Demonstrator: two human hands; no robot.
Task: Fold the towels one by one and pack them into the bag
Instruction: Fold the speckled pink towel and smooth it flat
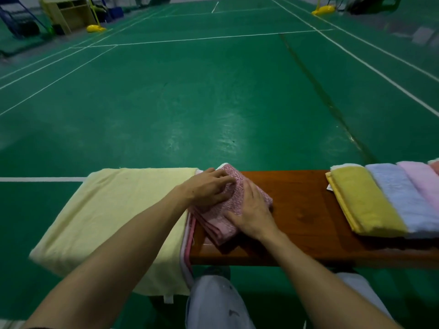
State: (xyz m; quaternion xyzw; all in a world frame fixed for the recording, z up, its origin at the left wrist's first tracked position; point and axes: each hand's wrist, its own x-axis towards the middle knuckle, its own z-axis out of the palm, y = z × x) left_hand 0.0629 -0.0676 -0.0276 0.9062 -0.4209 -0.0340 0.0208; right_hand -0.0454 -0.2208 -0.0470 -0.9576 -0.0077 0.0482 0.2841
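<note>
A pink towel (234, 186), folded into a thick bundle, lies on the brown wooden bench (299, 210). My left hand (206, 188) rests on its far left part with the fingers spread over the cloth. My right hand (249, 210) lies flat on its near right part, pressing it down. To the left, a pale yellow towel (114, 217) is spread flat over a stack whose pink and white edges (186, 248) show at its right side. No bag is in view.
At the bench's right end lies a row of folded towels: yellow (363, 200), light blue (408, 198), pink (425, 181). My knees in light trousers (213, 302) are under the bench. Green court floor (213, 91) with white lines stretches ahead.
</note>
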